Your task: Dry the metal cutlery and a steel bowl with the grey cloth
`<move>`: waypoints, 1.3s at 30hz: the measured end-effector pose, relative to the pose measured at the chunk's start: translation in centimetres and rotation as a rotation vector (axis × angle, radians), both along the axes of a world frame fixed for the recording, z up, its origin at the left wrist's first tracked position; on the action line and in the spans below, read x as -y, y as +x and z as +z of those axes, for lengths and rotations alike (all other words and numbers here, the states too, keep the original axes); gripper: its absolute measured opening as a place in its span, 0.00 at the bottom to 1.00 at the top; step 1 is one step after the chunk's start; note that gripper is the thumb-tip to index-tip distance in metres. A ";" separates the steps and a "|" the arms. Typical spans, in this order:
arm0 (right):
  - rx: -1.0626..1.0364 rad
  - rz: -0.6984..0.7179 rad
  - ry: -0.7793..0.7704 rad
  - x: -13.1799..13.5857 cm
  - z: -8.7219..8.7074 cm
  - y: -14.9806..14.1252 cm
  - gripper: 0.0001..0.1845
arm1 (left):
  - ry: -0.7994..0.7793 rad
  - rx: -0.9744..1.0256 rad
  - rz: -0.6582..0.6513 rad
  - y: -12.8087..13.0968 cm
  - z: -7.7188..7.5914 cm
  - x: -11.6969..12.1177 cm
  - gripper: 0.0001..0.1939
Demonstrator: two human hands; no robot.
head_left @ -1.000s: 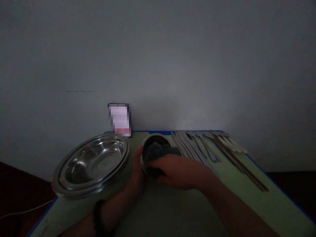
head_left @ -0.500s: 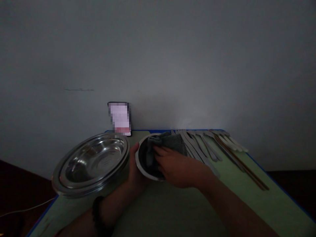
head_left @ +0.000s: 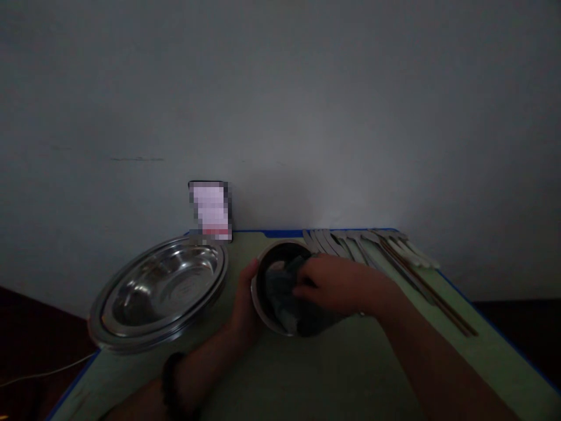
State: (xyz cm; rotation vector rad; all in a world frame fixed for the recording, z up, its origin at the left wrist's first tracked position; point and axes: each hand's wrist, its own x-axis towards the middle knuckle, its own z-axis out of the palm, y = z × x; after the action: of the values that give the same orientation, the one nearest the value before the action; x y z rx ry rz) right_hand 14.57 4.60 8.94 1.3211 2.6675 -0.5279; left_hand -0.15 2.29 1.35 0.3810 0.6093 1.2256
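A round bowl (head_left: 258, 292) with a pale rim and dark inside is tipped toward me above the table. My left hand (head_left: 246, 304) grips its left side, thumb along the rim and the other fingers hidden behind it. A dark grey-green cloth (head_left: 284, 298) lies bunched inside the bowl and hangs over its lower right rim. My right hand (head_left: 335, 283) pinches this cloth at the bowl's right side, fingers curled into it. A dark beaded bracelet (head_left: 173, 386) circles my left wrist.
Nested steel basins (head_left: 162, 292) stand on the left of the green table (head_left: 289, 380). Knives, forks and spoons (head_left: 372, 251) lie in a row at the right, beside brown chopsticks (head_left: 438, 298). A phone (head_left: 211, 210) leans on the wall, its screen blurred out.
The bowl has shifted slightly right with my left hand. My right hand has gone from flat fingers pressing inside to a curled grip, and the cloth has swung down over the near rim.
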 end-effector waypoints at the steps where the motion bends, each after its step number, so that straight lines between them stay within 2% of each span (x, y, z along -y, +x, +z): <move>1: 0.014 -0.073 0.057 -0.1 -0.1 0.2 0.13 | -0.006 -0.015 -0.001 0.0 -0.1 0.0 0.20; 5: -0.008 -0.147 0.160 -1.0 -0.1 1.3 0.11 | -0.005 -0.022 -0.035 0.1 0.0 0.0 0.23; 9: -0.010 -0.220 0.225 -1.5 0.1 2.5 0.14 | 0.027 0.031 -0.082 0.2 0.1 0.1 0.22; 14: 0.005 -0.304 0.170 -1.7 -0.2 2.9 0.23 | 0.035 0.036 -0.084 0.3 0.4 0.2 0.22; 16: 0.027 -0.291 0.171 -1.9 -0.4 2.8 0.23 | 0.029 0.021 -0.070 0.3 0.6 0.2 0.21; 18: 0.048 -0.266 0.208 -2.0 -0.2 2.7 0.18 | 0.019 0.005 -0.050 0.3 0.7 0.2 0.19; 22: -0.026 -0.168 0.208 -1.9 1.0 3.0 0.09 | 0.012 0.006 -0.033 0.3 0.6 0.2 0.19; 24: -0.112 -0.124 0.166 -1.6 1.7 3.4 0.09 | 0.004 0.014 -0.040 0.3 0.4 0.2 0.19; 28: -0.279 -0.133 0.142 -1.4 2.4 4.4 0.12 | -0.011 -0.012 0.003 0.2 0.4 0.1 0.20; 33: -0.357 -0.118 0.125 -2.1 1.5 4.3 0.12 | -0.067 -0.038 0.033 0.3 0.8 0.2 0.22; 36: -0.272 -0.039 0.026 -2.5 0.6 3.5 0.13 | -0.038 0.006 -0.010 0.3 0.8 0.2 0.21; 39: -0.155 -0.021 0.042 -2.5 -0.2 2.4 0.15 | -0.017 0.016 -0.045 0.1 0.6 0.2 0.18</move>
State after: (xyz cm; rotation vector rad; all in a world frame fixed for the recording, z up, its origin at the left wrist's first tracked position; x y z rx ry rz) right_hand 16.98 7.13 8.77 1.3747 2.8057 -0.6033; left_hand -0.02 2.12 1.94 0.3690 0.5941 1.1786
